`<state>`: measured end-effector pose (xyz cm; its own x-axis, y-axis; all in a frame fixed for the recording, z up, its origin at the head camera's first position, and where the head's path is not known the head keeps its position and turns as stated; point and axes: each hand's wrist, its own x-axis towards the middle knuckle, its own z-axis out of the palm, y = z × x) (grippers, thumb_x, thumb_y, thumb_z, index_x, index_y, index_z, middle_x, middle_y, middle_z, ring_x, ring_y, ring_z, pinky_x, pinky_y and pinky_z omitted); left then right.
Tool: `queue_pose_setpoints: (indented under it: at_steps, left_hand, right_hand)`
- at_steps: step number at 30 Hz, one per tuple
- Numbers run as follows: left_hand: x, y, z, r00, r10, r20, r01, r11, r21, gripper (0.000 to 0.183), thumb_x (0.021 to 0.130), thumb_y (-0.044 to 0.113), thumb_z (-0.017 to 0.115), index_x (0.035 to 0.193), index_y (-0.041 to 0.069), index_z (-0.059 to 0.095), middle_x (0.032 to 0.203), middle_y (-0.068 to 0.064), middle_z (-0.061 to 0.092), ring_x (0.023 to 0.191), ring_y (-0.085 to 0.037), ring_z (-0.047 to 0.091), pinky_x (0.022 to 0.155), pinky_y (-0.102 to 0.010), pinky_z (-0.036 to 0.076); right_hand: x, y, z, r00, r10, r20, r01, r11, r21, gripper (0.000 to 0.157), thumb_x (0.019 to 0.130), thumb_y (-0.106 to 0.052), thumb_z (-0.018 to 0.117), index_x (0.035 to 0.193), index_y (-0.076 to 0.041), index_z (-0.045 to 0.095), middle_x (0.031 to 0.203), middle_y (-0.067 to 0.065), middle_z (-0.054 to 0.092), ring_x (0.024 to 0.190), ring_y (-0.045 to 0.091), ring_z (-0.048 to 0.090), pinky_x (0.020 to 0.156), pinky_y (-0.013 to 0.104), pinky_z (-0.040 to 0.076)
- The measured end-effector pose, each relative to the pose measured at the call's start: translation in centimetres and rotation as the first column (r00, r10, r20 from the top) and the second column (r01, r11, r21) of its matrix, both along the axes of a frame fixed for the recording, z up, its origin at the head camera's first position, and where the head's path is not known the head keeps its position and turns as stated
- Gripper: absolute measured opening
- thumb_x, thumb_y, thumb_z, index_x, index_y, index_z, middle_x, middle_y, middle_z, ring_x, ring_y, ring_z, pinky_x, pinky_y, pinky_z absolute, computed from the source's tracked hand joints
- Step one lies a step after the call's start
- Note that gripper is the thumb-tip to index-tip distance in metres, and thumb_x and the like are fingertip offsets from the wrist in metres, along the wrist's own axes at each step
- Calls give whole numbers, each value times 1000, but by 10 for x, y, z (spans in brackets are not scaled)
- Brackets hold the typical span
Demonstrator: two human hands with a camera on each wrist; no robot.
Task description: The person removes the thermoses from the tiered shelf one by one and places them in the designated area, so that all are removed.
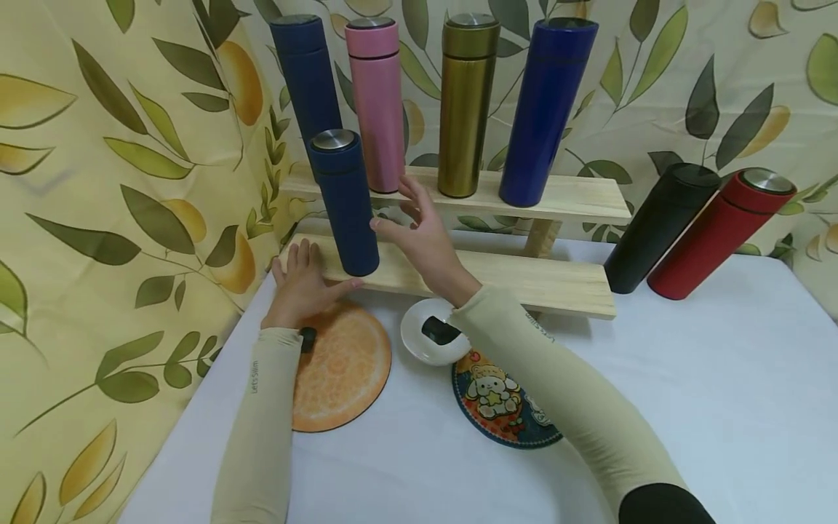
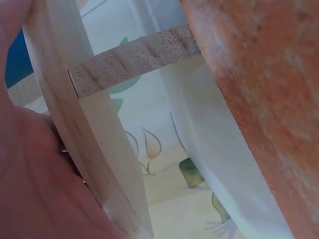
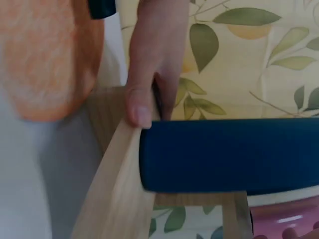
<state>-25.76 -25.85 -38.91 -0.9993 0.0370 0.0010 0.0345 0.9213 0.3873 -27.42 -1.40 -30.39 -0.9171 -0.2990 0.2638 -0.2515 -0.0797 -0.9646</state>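
A dark blue thermos bottle [image 1: 345, 207] with a steel-topped lid stands upright on the left part of the lower board of a two-tier wooden shelf [image 1: 497, 275]. In the head view my right hand [image 1: 428, 247] is just right of this bottle, fingers spread and thumb close to its side; whether they touch cannot be told. My left hand [image 1: 301, 284] rests on the left end of the lower board, its thumb stretched along the front edge beside the bottle's base. The right wrist view shows the bottle [image 3: 224, 155] and the left thumb near its bottom.
Behind, the upper board [image 1: 563, 191] carries another dark blue bottle [image 1: 304, 80], a pink one [image 1: 378, 109], a gold one [image 1: 468, 109] and a royal blue one [image 1: 550, 109]. Black [image 1: 661, 225] and red [image 1: 720, 233] bottles stand right. An orange mat [image 1: 347, 371], white dish [image 1: 414, 343] and cartoon mat [image 1: 497, 407] lie in front.
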Motion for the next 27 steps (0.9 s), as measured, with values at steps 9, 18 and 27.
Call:
queue_pose_setpoints:
  at_steps: [9,18,27]
  left_hand:
    - [-1,11,-4,1000,-5,-13,5,1000,13,129,91,83,60,167,-10,12,175,-30,7,161,-48,-2,120,-72,-9]
    - [2,9,-8,1000,11,-4,-10,1000,24,129,90,82,61,167,-10,13,175,-30,7,161,-47,-2,120,-72,-9]
    - [2,3,2,1000,-2,-6,3,1000,28,129,92,80,61,167,-11,7,174,-32,3,160,-50,-4,119,-72,-11]
  right_hand:
    - [-15,-29,3,987,24,156,-36,997,74,88,96,-26,81,169,-19,32,164,7,41,148,27,40,120,45,36]
    - [-24,-51,-14,982,42,186,-51,998,44,83,91,-12,83,157,-15,33,146,9,50,125,28,58,110,45,46]
    - [-21,-40,-13,997,71,41,-71,997,3,85,88,-12,82,158,-18,35,143,7,57,126,25,58,109,46,46]
